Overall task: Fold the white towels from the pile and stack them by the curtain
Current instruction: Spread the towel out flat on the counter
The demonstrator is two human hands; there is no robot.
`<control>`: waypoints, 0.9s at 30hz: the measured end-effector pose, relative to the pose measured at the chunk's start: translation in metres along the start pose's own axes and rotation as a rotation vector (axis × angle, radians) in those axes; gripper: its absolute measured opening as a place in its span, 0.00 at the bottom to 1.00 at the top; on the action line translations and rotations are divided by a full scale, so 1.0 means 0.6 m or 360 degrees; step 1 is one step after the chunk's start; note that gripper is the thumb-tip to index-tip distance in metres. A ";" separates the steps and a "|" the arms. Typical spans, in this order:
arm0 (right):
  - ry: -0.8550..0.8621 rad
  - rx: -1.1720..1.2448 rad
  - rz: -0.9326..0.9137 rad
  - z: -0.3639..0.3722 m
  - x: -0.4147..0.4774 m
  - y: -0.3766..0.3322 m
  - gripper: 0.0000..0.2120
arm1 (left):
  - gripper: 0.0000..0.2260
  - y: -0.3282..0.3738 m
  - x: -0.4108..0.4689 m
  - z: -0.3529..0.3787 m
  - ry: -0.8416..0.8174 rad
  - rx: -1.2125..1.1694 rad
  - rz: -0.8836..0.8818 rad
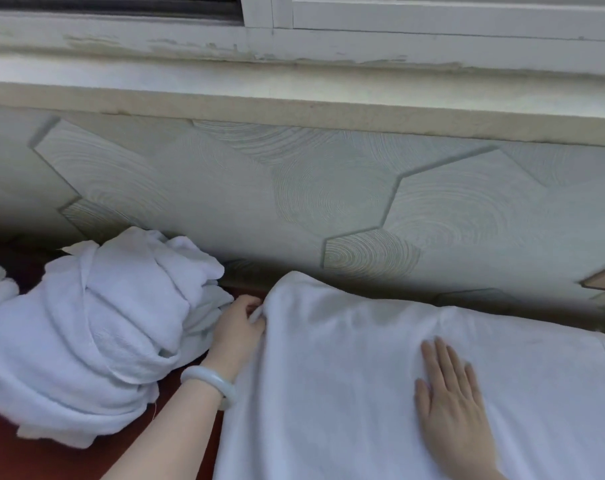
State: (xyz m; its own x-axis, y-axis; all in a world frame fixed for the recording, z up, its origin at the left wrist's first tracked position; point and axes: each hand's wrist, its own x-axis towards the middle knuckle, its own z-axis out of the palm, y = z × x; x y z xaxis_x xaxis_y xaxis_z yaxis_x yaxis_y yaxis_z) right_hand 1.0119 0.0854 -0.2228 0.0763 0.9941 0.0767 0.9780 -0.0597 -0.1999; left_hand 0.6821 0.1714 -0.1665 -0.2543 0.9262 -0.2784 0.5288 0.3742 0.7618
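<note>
The towel point(346, 375) lies spread at the near right, its long axis running left to right. The left hand point(238, 323) pinches its far-left corner. The right hand point(450, 407) presses flat mid-towel, fingers straight. The pile point(96, 327) sits just left of the left hand.

You have no writing, label, brand or number to read here: none shows on the towel point(335, 382), the pile point(100, 327), the wall point(224, 188) or the sill point(294, 112).
</note>
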 end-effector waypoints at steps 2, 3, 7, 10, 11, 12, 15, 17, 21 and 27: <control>0.0057 0.0022 0.0003 0.001 0.001 -0.002 0.29 | 0.11 0.025 0.029 0.000 -0.0105 0.0248 0.0123; 0.0070 0.0024 0.0010 0.002 0.002 -0.003 0.28 | 0.12 0.038 0.043 -0.001 -0.0190 0.0385 0.0154; 0.0081 0.0017 0.0053 0.004 0.006 -0.001 0.28 | 0.09 0.089 0.052 0.017 -0.0476 0.0856 0.0786; 0.0116 -0.0008 0.0037 0.005 0.004 -0.003 0.32 | 0.18 0.075 0.000 0.059 -0.0590 0.0882 0.1327; 0.0123 -0.0011 0.0031 0.004 0.005 -0.004 0.32 | 0.23 0.066 -0.016 0.070 -0.0590 0.0942 0.1306; 0.0124 -0.0007 0.0021 0.003 0.006 -0.004 0.30 | 0.23 0.055 -0.023 0.078 -0.0574 0.0939 0.1179; 0.0086 0.0018 0.0023 0.002 0.006 -0.002 0.29 | 0.11 0.066 -0.017 0.077 -0.0427 0.0347 0.0635; 0.0084 0.0003 -0.0003 0.001 0.005 -0.001 0.29 | 0.09 0.073 -0.004 0.074 -0.0451 0.0284 0.0518; 0.0035 -0.0005 0.0001 0.001 0.004 0.001 0.29 | 0.29 0.086 0.006 0.069 -0.0971 0.0906 0.0528; -0.0020 -0.0037 0.0016 0.002 0.004 0.002 0.29 | 0.07 0.143 0.050 0.009 -0.0967 0.1193 0.0543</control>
State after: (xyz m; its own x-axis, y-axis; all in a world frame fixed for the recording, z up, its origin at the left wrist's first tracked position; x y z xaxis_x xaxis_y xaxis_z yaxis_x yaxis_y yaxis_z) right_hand 1.0132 0.0880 -0.2241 0.0837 0.9945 0.0627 0.9815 -0.0713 -0.1778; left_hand 0.7243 0.2318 -0.1129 0.3477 0.7777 -0.5237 0.9196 -0.1739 0.3523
